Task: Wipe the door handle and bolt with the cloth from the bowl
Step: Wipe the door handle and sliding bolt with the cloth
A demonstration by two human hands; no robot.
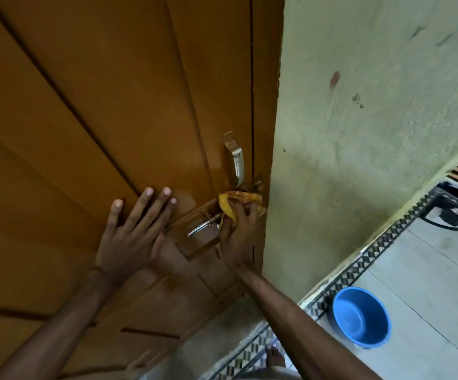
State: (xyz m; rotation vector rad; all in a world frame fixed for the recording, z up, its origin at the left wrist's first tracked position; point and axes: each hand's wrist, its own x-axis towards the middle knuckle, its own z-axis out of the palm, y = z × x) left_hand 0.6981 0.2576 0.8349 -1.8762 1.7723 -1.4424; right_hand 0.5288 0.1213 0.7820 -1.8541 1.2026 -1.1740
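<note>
A yellow-orange cloth (236,202) is bunched in my right hand (240,231), pressed against the right end of the metal bolt (203,224) near the door's edge. The bolt's free left end shows bare and shiny. Just above it, the silver door handle (237,160) stands upright on the brown wooden door (99,119), with the cloth close under its lower end. My left hand (132,234) lies flat on the door to the left of the bolt, fingers spread, holding nothing. The blue bowl (362,316) sits on the floor at the lower right, with nothing visible inside.
A pale green wall (373,105) meets the door's right edge. The tiled floor (427,283) has a black-and-white patterned border along the wall. A dark cable and a slatted grille lie at the far right. A bare foot (275,356) shows at the bottom.
</note>
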